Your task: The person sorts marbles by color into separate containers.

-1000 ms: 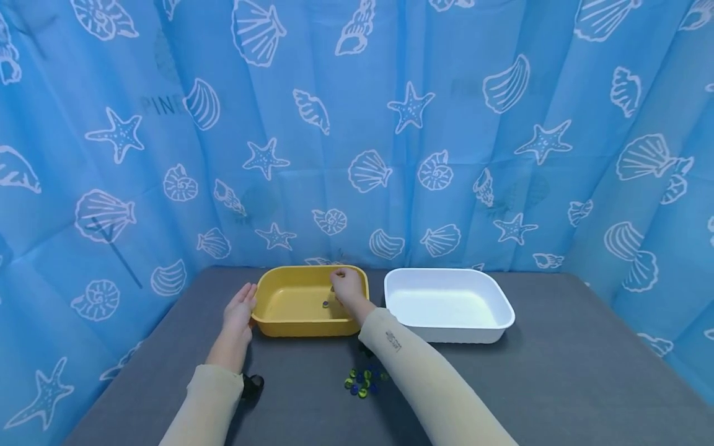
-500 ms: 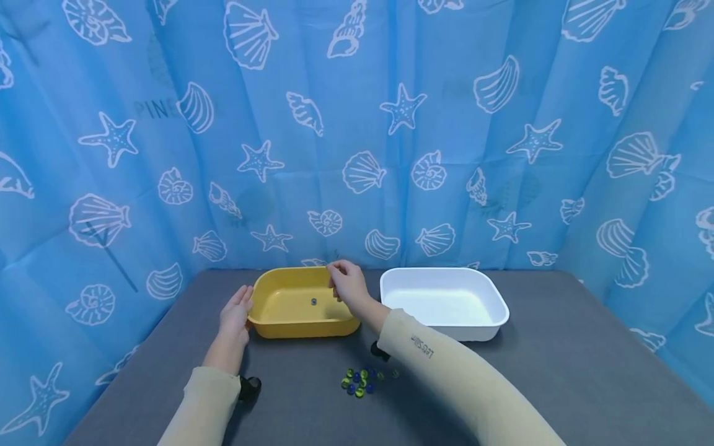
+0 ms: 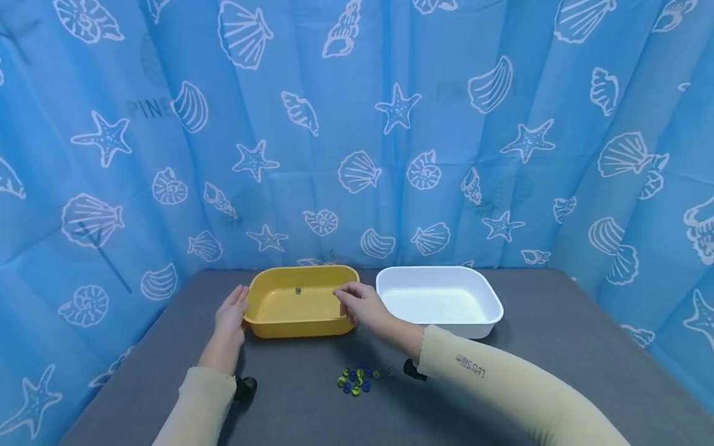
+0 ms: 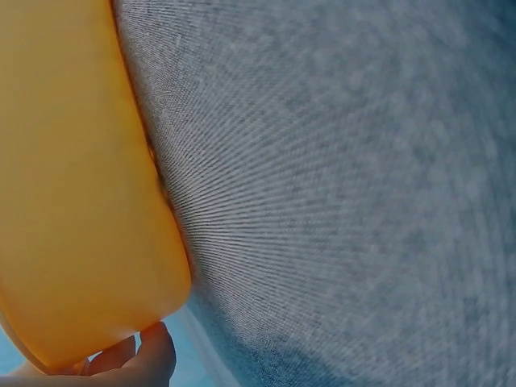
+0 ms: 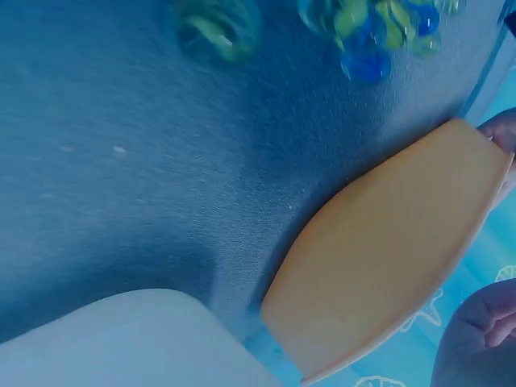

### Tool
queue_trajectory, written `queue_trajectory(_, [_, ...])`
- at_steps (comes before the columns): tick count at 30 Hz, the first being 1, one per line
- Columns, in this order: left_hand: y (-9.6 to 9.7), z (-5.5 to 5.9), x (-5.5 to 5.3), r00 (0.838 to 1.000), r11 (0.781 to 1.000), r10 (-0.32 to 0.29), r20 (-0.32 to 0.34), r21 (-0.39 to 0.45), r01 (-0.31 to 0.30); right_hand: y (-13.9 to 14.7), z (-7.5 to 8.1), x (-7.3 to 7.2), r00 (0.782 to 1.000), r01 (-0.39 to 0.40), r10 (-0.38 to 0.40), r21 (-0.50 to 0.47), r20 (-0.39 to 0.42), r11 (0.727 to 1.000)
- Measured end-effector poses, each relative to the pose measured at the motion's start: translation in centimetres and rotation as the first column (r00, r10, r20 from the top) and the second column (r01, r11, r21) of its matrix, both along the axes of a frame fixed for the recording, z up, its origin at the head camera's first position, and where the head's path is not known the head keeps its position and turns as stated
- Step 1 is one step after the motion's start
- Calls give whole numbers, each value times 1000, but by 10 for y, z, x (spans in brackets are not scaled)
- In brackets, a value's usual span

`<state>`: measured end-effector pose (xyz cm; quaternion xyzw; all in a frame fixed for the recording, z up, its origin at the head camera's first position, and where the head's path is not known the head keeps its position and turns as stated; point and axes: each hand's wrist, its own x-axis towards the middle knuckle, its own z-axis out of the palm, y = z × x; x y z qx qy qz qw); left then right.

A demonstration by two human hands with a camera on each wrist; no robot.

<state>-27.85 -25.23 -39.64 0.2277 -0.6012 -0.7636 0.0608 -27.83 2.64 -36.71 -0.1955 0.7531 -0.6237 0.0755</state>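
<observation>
The left hand (image 3: 230,314) rests against the left end of the yellow tray (image 3: 301,329), its fingers lying fairly straight along the outer wall. In the left wrist view, its thumb (image 4: 155,351) touches the tray's end. Over the tray's right front corner hovers the right hand (image 3: 365,305), fingers loosely bent, with nothing visible between them. One small marble (image 3: 298,290) lies inside the tray, towards the back left. Several green and blue marbles (image 3: 357,380) lie in a cluster on the grey cloth in front, and a clear one (image 3: 391,371) sits just right of them.
A white tray (image 3: 439,328) stands just right of the yellow one, with a narrow gap between. Grey cloth (image 3: 535,353) covers the table. A blue shell-patterned curtain (image 3: 357,124) hangs behind the table's far edge.
The right hand has come out of the yellow tray, moving towards the front right. The marble in the tray has rolled left and back. The left hand stays at the tray's end.
</observation>
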Motion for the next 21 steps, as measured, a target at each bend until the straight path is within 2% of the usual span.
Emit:
queue_trajectory(5, [-1, 0, -2, 1000, 1000, 1, 3, -6, -1, 14, -1, 11, 996, -87, 88, 45, -8, 995])
queue_trajectory(9, [-1, 0, -2, 1000, 1000, 1, 3, -2, -1, 27, -7, 16, 985, -170, 172, 99, -12, 980])
queue_trajectory(12, [0, 1, -1, 1000, 1000, 2, 2, -5, -2, 36, -12, 17, 979, -201, 206, 159, -14, 967])
queue_trajectory(16, [1, 2, 0, 1000, 1000, 8, -4, -19, -8, 47, -17, 17, 968, -245, 250, 263, 15, 933])
queue_trajectory(21, [1, 1, 0, 1000, 1000, 13, -7, -20, -13, 56, -22, 19, 943, -332, 308, 358, 126, 872])
